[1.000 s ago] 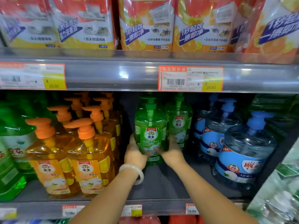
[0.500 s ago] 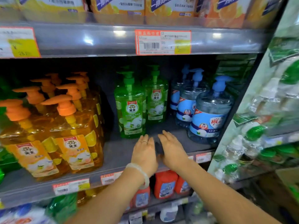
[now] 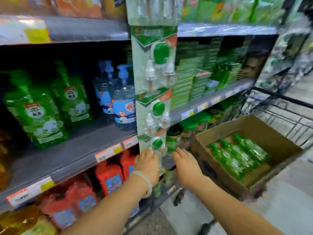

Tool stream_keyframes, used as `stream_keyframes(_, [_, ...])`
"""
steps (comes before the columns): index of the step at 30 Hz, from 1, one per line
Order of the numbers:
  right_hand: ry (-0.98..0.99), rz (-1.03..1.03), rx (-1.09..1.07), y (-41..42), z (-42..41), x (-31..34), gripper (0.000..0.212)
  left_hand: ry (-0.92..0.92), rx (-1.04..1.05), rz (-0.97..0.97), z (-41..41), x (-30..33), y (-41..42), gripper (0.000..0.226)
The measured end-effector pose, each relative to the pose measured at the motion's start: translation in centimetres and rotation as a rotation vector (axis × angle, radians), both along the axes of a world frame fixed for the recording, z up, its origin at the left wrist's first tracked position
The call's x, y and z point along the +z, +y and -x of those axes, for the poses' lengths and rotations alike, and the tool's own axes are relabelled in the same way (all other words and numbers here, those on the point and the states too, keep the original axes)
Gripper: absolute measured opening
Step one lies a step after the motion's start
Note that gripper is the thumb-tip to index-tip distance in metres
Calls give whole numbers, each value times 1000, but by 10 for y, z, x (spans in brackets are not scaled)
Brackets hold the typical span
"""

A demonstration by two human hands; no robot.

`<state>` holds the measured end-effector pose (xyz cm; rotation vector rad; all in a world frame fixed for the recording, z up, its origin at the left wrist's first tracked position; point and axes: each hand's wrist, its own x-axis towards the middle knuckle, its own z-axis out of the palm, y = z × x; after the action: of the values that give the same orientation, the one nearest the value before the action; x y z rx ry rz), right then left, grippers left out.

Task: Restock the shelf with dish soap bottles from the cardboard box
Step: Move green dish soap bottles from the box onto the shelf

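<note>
Two green dish soap bottles [image 3: 38,114] stand on the grey shelf [image 3: 71,155] at the left, one behind the other. A cardboard box [image 3: 264,131] at the lower right holds several green dish soap bottles [image 3: 237,155] lying on their sides. My left hand [image 3: 149,164], with a pale bangle on the wrist, hangs in the air in front of the shelf edge with straight fingers and holds nothing. My right hand [image 3: 187,167] is beside it, also flat and empty, a short way left of the box.
Blue pump bottles [image 3: 122,102] stand right of the green ones. A hanging strip of green-capped packs [image 3: 156,82] covers the shelf post. Red bottles [image 3: 110,177] fill the shelf below. The box sits in a black wire cart [image 3: 288,112]. Green boxes [image 3: 193,82] fill the right shelves.
My view has swung right, bringing the cardboard box into sight. Both hands have left the green bottle on the shelf and moved right, off the shelf edge, towards the box.
</note>
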<state>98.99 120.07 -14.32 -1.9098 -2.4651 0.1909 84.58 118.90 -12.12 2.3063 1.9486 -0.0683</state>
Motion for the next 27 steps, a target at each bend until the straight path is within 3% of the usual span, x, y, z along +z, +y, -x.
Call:
stream_keyframes(8, [-45, 59, -254, -71, -212, -2, 62, -15, -172, 113, -200, -18, -33, 67])
stream_keyframes(13, [-44, 142, -363, -107, -314, -7, 71, -1, -244, 143, -302, -30, -56, 62])
stream_keyframes(18, [-1, 122, -402, -107, -366, -14, 67, -6, -258, 177, -357, -38, -46, 49])
stream_keyframes(27, [59, 193, -420, -30, -425, -38, 67, -17, -222, 259, -425, -64, 38, 54])
